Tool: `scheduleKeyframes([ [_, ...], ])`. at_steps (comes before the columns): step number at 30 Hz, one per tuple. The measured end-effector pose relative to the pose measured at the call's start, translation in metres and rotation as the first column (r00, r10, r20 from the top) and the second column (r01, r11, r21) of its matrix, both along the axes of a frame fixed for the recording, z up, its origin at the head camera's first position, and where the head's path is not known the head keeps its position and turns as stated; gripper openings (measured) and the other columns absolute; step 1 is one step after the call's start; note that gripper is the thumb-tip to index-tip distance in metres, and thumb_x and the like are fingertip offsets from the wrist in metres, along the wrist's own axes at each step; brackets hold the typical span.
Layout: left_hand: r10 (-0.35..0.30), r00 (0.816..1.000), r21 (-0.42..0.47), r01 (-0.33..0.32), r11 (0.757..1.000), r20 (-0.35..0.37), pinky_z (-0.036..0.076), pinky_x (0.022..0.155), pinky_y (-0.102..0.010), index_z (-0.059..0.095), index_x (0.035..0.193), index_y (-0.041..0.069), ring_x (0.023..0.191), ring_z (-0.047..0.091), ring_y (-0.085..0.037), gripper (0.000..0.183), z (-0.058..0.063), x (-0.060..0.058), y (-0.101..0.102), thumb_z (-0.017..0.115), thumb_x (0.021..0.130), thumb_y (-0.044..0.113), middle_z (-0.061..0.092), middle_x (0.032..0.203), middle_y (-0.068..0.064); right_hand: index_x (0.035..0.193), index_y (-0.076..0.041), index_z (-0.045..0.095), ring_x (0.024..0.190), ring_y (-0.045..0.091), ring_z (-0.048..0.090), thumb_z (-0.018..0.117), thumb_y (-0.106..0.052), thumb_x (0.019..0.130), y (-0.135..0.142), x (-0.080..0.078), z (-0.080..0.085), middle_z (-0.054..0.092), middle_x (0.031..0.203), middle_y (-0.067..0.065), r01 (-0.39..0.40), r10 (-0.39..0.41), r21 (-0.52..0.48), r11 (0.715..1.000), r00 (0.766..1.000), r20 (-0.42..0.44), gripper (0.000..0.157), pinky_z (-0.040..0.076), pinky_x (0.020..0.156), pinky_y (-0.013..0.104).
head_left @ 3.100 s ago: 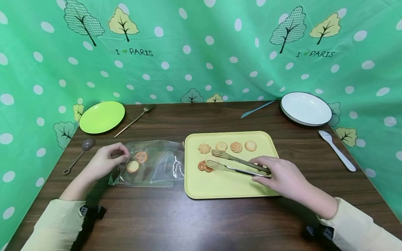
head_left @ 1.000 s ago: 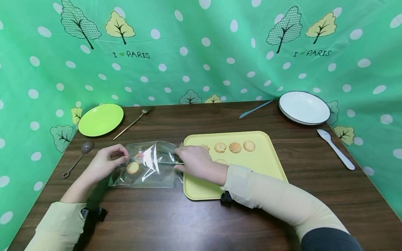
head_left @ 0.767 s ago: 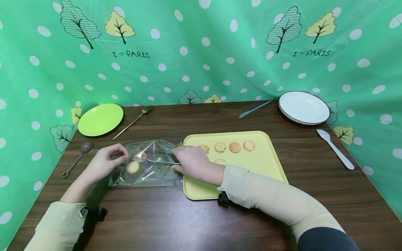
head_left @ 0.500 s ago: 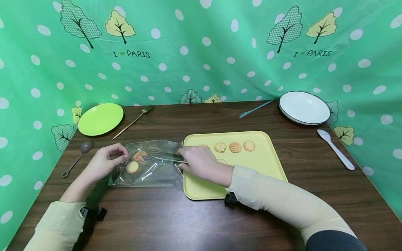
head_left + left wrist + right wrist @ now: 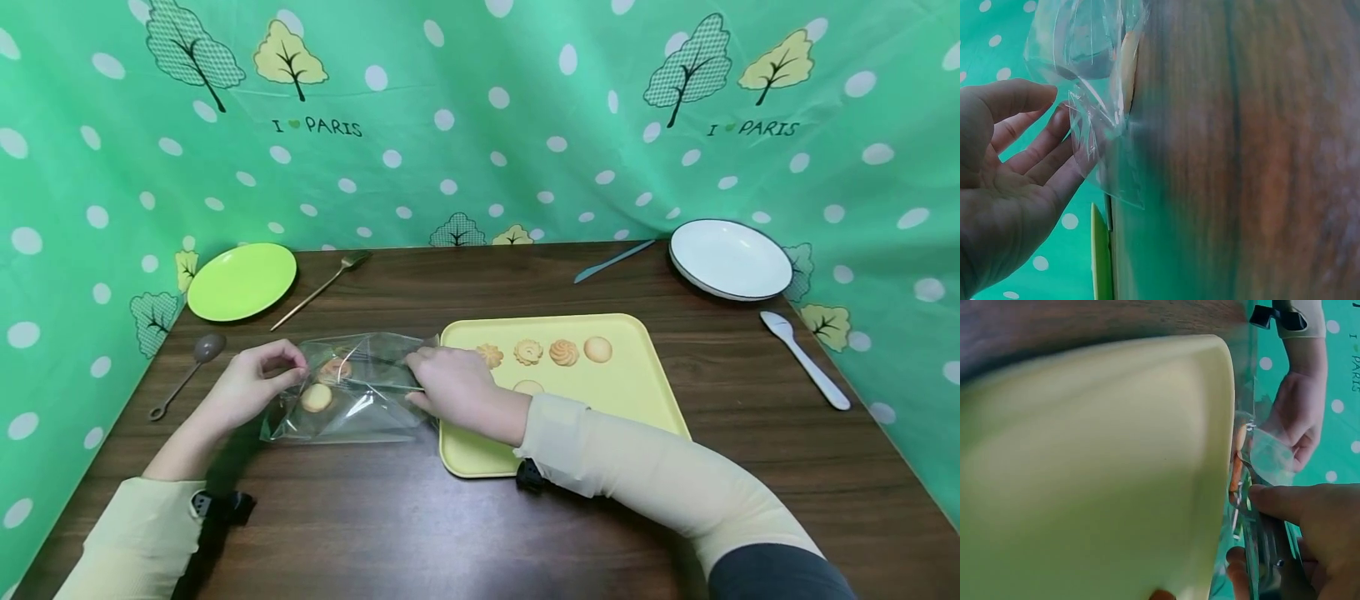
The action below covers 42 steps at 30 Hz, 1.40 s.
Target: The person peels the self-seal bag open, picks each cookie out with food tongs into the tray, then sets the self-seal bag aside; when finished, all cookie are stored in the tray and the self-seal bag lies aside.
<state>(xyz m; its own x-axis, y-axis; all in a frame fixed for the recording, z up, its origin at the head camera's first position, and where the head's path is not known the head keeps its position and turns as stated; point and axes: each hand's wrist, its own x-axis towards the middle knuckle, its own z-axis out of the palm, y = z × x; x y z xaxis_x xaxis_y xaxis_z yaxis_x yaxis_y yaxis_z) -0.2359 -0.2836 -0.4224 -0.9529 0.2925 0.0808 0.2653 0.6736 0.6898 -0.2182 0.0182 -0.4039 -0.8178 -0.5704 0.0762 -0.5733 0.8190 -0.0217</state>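
Observation:
My left hand [image 5: 251,385] pinches the near-left edge of a clear plastic bag [image 5: 390,425] lying on the table. Inside the bag are a pale round cookie [image 5: 317,397] and, beside it, orange-brown cookies [image 5: 335,369] partly blurred by the plastic. My right hand [image 5: 461,390] grips metal tongs [image 5: 1270,547], whose front end reaches into the bag through its right side. A yellow tray [image 5: 585,433] lies under my right wrist. On it sit several cookies, among them a swirled cookie [image 5: 564,352] and a plain round cookie [image 5: 597,349]. My right forearm hides part of the tray.
At the back left lie a green plate [image 5: 242,282] and a fork [image 5: 322,287], with a brown spoon [image 5: 198,358] nearer. A blue knife [image 5: 613,261], white dishes [image 5: 729,258] and a white knife [image 5: 806,360] lie at the back and right. A polka-dot cloth [image 5: 480,125] hangs behind.
Since the oldest frame, my right hand has carried the tongs left from over the tray into the bag. In the last second it shifted slightly right, then left again. My left hand stays put.

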Motion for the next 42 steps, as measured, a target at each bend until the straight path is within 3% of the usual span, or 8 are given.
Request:
scheduleKeyframes([
  [8, 0.006, 1.0, 0.001, -0.006, 1.0, -0.014, 0.046, 0.07, -0.02, 0.063, 0.091, 0.011, 0.085, 0.06, -0.007, 0.005, -0.001, 0.001, -0.002, 0.066, 0.089, 0.014, 0.063, 0.09, -0.004, 0.117, -0.019, 0.061, 0.087, 0.014, 0.065, 0.067, -0.045, 0.085, 0.0, -0.002, 0.002, 0.067, 0.109, -0.006, -0.026, 0.026, 0.0, 1.0, 1.0, -0.005, 0.041, 0.05, 0.056, 0.032],
  [22, 0.005, 1.0, -0.008, -0.005, 1.0, -0.018, 0.047, 0.068, -0.022, 0.063, 0.09, 0.012, 0.084, 0.06, -0.008, 0.005, 0.0, 0.0, -0.002, 0.065, 0.09, 0.015, 0.063, 0.088, -0.003, 0.111, -0.016, 0.064, 0.086, 0.02, 0.063, 0.072, -0.041, 0.081, 0.049, 0.012, 0.001, 0.068, 0.102, -0.004, -0.048, 0.048, -0.112, 0.993, 0.999, 0.003, 0.04, 0.05, 0.066, 0.038],
  [31, -0.005, 1.0, 0.003, 0.005, 1.0, -0.012, 0.048, 0.069, -0.021, 0.063, 0.091, 0.012, 0.087, 0.061, -0.008, 0.005, 0.001, -0.001, -0.002, 0.066, 0.09, 0.015, 0.064, 0.089, -0.004, 0.118, -0.019, 0.063, 0.099, 0.018, 0.064, 0.071, -0.039, 0.083, 0.056, 0.01, -0.003, 0.067, 0.114, -0.005, -0.052, 0.058, -0.144, 0.988, 0.998, 0.038, 0.041, 0.051, 0.077, 0.038],
  [42, -0.009, 1.0, 0.005, 0.01, 1.0, -0.007, 0.047, 0.07, -0.021, 0.063, 0.092, 0.012, 0.088, 0.061, -0.01, 0.006, 0.002, 0.0, -0.001, 0.066, 0.09, 0.016, 0.064, 0.09, -0.003, 0.113, -0.02, 0.065, 0.083, 0.012, 0.064, 0.074, -0.038, 0.08, 0.09, 0.024, 0.011, 0.069, 0.104, -0.006, -0.049, 0.05, -0.211, 0.976, 0.999, 0.002, 0.039, 0.05, 0.063, 0.035],
])
